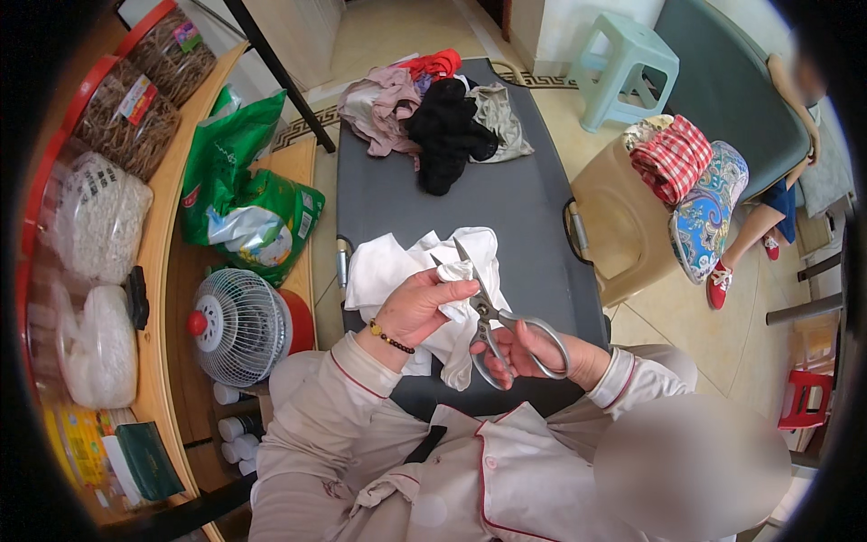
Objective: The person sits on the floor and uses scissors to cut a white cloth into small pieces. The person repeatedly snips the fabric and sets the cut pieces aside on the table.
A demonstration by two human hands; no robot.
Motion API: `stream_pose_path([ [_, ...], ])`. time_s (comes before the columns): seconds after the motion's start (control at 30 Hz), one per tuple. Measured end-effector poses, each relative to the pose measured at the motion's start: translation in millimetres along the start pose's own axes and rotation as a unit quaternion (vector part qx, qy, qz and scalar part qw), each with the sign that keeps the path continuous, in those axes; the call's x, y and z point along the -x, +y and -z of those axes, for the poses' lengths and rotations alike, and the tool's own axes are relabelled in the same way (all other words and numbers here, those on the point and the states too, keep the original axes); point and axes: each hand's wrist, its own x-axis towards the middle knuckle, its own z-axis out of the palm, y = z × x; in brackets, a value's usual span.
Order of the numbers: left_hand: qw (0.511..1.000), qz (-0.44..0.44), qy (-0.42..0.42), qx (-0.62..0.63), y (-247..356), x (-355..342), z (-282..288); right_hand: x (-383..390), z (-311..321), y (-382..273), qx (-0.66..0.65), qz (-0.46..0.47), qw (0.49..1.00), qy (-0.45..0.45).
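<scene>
In the middle of the head view, my left hand point(411, 312) pinches a bunched piece of white cloth point(375, 271) between thumb and fingers. My right hand point(533, 348) holds steel scissors point(488, 316) by the looped handles. Their blades are parted and point away from me, at the bunched cloth beside my left fingertips. The rest of the white fabric lies spread and wrinkled beneath my hands on a grey padded board point(533, 208) in front of my lap.
Pink, black, red and pale clothes point(442, 126) are heaped at the board's far end. A wooden shelf point(163, 343) with bags, tubs and a fan point(235, 325) stands left. Right are a beige plastic seat point(605, 235) with folded fabrics, a green stool point(623, 72) and a seated person point(750, 235).
</scene>
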Motion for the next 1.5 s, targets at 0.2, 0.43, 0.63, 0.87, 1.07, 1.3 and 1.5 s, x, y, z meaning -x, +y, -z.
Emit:
stream_pose_path([
  [0.2, 0.999, -0.015, 0.036, 0.013, 8.4, 1.1, 0.7, 2.9, -4.0, -11.3, -0.027, 0.005, 1.0, -0.014],
  [0.43, 0.982, -0.133, 0.129, -0.03, 55.4, 5.5, 26.1, 22.1, 0.4, -0.7, -0.063, -0.071, 0.994, -0.063],
  [0.63, 0.898, -0.118, 0.247, -0.344, 60.1, 16.3, 7.3, 19.7, 9.8, -7.3, -0.093, -0.024, 0.994, -0.056],
  [0.87, 0.681, -0.347, 0.177, -0.62, 27.2, 8.8, -5.9, 12.9, 10.4, -2.5, -0.113, -0.036, 0.993, 0.015],
  [1.07, 0.661, -0.334, 0.171, -0.65, 1.8, 7.1, -23.4, 6.8, 9.9, -3.0, -0.129, -0.048, 0.99, 0.032],
  [1.3, 0.633, -0.366, 0.126, -0.671, -6.4, 3.7, -21.7, 7.3, 9.6, -2.9, -0.128, -0.05, 0.989, 0.054],
  [1.5, 0.668, -0.349, 0.087, -0.651, -9.0, 6.4, -23.2, 7.6, 5.8, 0.6, -0.075, -0.032, 0.995, 0.065],
])
